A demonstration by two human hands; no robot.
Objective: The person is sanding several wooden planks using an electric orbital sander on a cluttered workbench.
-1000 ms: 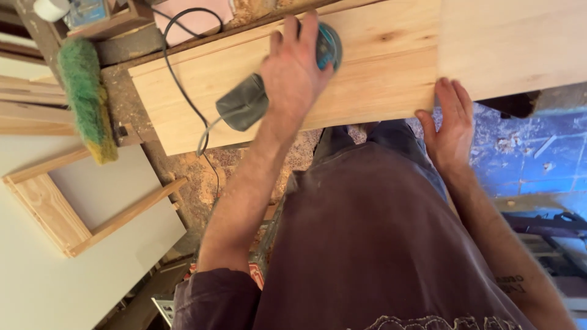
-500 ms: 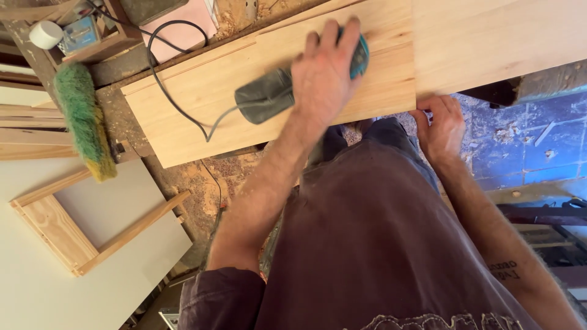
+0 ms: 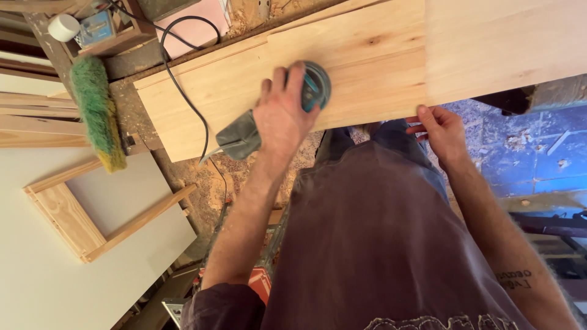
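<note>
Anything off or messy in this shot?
Sawdust and chips litter the floor under the board. The sander cord trails loosely across the board. Otherwise nothing stands out: left hand on the sander, right hand at the board's edge.

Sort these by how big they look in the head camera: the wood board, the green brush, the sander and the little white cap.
1. wood board
2. green brush
3. sander, partly hidden under the left hand, so close with the brush
4. white cap

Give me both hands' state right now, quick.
Left hand: closed over the sander, on the board.
Right hand: open, fingers at the board's near edge.
</note>
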